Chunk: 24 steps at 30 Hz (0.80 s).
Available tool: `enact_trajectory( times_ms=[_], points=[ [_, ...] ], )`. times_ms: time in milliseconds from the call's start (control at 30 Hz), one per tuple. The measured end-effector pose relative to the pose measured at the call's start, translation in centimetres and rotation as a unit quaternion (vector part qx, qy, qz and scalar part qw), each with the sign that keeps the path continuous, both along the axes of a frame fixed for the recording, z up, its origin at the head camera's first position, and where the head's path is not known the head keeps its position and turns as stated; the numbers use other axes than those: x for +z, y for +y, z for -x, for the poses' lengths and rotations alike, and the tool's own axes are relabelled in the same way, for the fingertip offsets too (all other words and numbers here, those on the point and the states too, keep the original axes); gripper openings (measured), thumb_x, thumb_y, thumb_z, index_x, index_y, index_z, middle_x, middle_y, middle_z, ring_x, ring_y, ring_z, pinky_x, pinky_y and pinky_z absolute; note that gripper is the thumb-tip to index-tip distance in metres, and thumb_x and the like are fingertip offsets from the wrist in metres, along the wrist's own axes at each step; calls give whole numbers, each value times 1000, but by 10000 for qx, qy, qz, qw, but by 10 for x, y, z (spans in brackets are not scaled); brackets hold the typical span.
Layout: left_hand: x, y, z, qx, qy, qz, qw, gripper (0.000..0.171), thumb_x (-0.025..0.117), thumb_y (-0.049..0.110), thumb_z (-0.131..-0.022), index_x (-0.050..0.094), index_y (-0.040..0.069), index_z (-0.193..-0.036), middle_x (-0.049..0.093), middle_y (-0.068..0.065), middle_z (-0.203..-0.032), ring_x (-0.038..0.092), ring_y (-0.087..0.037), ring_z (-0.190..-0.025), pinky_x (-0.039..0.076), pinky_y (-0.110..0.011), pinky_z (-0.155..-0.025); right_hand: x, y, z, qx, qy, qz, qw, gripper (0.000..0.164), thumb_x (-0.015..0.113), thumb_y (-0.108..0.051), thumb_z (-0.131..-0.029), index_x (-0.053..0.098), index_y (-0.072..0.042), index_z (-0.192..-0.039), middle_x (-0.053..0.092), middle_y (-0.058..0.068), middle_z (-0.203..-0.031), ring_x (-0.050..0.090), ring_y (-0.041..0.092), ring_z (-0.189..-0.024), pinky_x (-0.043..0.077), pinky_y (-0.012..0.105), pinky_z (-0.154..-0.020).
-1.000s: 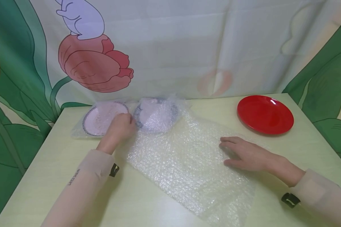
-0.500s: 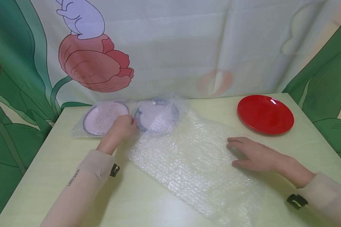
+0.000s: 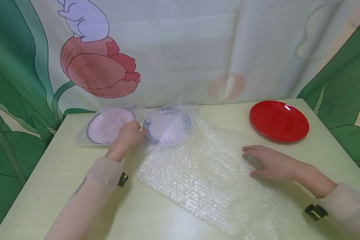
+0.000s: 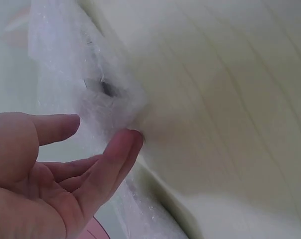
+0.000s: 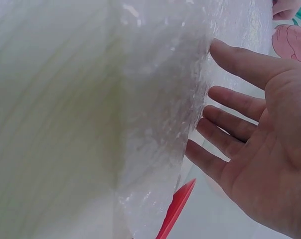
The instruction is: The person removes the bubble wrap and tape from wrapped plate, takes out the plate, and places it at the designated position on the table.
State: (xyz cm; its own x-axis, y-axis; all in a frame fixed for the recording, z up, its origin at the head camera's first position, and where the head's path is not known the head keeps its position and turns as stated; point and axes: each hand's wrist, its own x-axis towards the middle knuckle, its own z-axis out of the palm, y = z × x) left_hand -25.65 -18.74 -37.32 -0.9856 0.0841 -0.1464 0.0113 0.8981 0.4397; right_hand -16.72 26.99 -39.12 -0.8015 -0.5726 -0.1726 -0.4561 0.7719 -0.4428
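A long sheet of bubble wrap [image 3: 204, 173] lies across the table in the head view. Its upper left end covers a blue-rimmed plate [image 3: 160, 125]. My left hand [image 3: 130, 134] is at this plate's left edge; in the left wrist view its thumb and fingers [image 4: 123, 149] stand apart, fingertips at the bubble wrap. To the left rests another blue-rimmed plate [image 3: 103, 128], wrapped in bubble wrap and partly hidden by the hand. My right hand [image 3: 271, 163] is over the right side of the sheet, fingers spread and fingertips at the bubble wrap.
A red plate [image 3: 279, 121] lies at the back right of the pale table [image 3: 63, 180], beyond my right hand. Behind the table's far edge hangs a printed curtain [image 3: 180, 60].
My right hand has moved to the right over the sheet. The bubble wrap and the plate under it have shifted slightly right, and my left hand has moved a little right too.
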Motion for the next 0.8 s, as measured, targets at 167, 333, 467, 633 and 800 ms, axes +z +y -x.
enact_trajectory(
  times_ms=[167,333,467,633,800],
  points=[
    [-4,2,3,80,-128,44,9999,36,56,23,-103,60,-13,-105,63,-26,-100,57,-35,-85,51,-48,-79,-1,0,0,1,23,-24,10000,64,85,-24,-85,58,-5,-139,49,19,-150,42,44,-138,39,61,-108],
    [-8,0,7,84,-379,-39,9992,30,62,24,-101,59,-6,-98,59,-18,-89,55,-29,-78,50,-40,-70,-1,-1,1,-2,38,-41,10000,64,85,-24,-84,58,-6,-139,49,18,-149,42,44,-137,40,60,-108],
    [-11,-6,10,125,-637,-282,9975,30,66,26,-100,61,-3,-93,58,-12,-83,54,-23,-74,48,-35,-66,-1,-2,1,-3,30,-54,10000,64,85,-24,-84,58,-6,-139,49,18,-149,42,44,-138,41,60,-108],
    [-11,-10,12,181,-850,-562,9946,34,66,28,-99,66,-6,-99,58,-11,-87,54,-25,-82,48,-37,-75,-2,-1,2,-40,7,-80,10000,63,86,-24,-84,59,-6,-139,49,18,-150,42,43,-138,40,60,-108],
    [-10,-11,12,308,-872,-1068,9900,34,67,25,-97,61,-7,-107,55,-12,-95,51,-26,-89,46,-37,-78,-3,0,2,-7,34,-54,10000,62,85,-23,-84,59,-6,-138,49,18,-149,42,44,-137,40,60,-108]
  ],
)
